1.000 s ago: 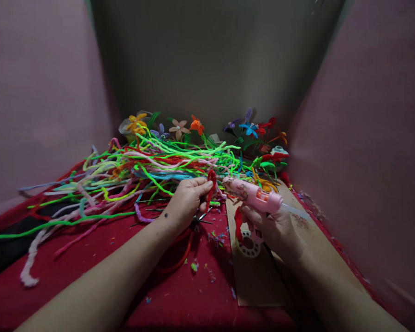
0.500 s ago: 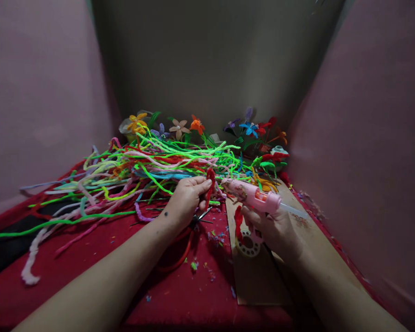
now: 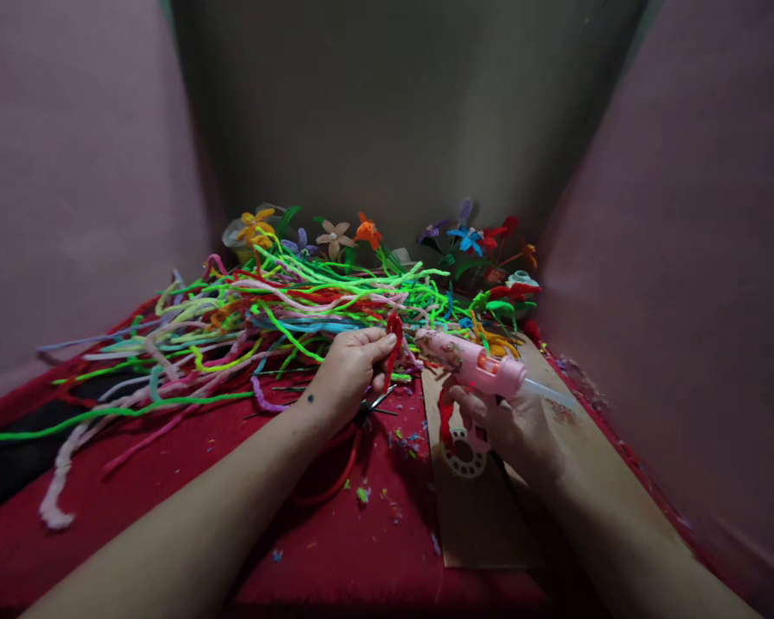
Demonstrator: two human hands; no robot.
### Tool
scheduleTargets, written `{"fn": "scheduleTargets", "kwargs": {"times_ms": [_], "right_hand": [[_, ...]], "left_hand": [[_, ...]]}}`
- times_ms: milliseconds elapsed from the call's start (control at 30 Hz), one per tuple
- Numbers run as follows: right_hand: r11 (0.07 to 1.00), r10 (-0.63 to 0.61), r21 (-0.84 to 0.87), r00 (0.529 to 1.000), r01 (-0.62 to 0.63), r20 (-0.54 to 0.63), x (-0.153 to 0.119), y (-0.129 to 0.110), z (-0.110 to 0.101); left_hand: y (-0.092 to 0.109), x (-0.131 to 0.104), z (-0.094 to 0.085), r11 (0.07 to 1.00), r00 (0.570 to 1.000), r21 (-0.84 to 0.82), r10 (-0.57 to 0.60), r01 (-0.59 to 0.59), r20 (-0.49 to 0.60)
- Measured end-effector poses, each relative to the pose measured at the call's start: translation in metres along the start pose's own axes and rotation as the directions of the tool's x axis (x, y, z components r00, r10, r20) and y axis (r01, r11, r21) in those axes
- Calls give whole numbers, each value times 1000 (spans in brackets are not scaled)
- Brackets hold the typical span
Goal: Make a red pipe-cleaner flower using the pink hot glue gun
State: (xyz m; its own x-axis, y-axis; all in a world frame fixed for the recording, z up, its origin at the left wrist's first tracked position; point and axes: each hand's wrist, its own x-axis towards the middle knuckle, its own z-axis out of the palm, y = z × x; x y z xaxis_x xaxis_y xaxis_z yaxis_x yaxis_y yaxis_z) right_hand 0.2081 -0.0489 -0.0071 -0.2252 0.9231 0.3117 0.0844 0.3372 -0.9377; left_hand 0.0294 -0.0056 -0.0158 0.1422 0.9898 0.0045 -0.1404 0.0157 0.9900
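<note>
Between thumb and fingers, my left hand (image 3: 354, 365) pinches a red pipe cleaner loop (image 3: 395, 331), held upright. My right hand (image 3: 509, 425) is wrapped round the handle of a pink glue gun (image 3: 470, 361), whose nozzle points left, close to the loop but apart from it. A clear glue stick (image 3: 550, 394) sticks out of the gun's back. Below the gun, a second red pipe cleaner piece (image 3: 447, 417) hangs by my right fingers; whether they hold it I cannot tell. Under it lies a pale ring with holes (image 3: 465, 460). Red-handled scissors (image 3: 345, 473) lie beneath my left wrist.
A heap of coloured pipe cleaners (image 3: 297, 301) spreads over the red cloth (image 3: 335, 559). Behind it stand pipe cleaner flowers (image 3: 335, 238). A brown board (image 3: 483, 533) lies at right, with fuzzy scraps (image 3: 406, 443) beside it. Pink panels (image 3: 703, 258) rise at both sides.
The red loop in my left hand has turned slightly and its opening shows more. My right hand and the glue gun have shifted only a touch to the right.
</note>
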Motion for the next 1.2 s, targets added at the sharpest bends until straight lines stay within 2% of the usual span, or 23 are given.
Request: {"fn": "scheduleTargets", "kwargs": {"times_ms": [133, 300, 567, 733, 867, 1067, 1200], "right_hand": [[995, -51, -84, 999, 51, 5, 1, 0, 0], [991, -13, -132, 1000, 12, -4, 0, -2, 0], [999, -9, -37, 1000, 10, 20, 0, 0, -1], [998, -48, -47, 999, 49, 27, 2, -3, -1], [997, -21, -68, 998, 24, 55, 2, -3, -1], [997, -16, -72, 1000, 15, -3, 1, -1, 0], [997, -58, -55, 998, 56, -24, 2, -6, 0]], "left_hand": [[0, 0, -1, 1000, 1000, 9, 7, -7, 8], [-1, 1, -1, 1000, 1000, 6, 6, -6, 13], [0, 0, 0, 1000, 1000, -12, 2, -2, -5], [1, -1, 0, 1000, 1000, -11, -1, 1, -10], [2, -1, 0, 1000, 1000, -11, 7, -7, -12], [1, -1, 0, 999, 1000, -32, 1, -1, -7], [1, -1, 1, 999, 1000, -36, 1, -1, -3]]}}
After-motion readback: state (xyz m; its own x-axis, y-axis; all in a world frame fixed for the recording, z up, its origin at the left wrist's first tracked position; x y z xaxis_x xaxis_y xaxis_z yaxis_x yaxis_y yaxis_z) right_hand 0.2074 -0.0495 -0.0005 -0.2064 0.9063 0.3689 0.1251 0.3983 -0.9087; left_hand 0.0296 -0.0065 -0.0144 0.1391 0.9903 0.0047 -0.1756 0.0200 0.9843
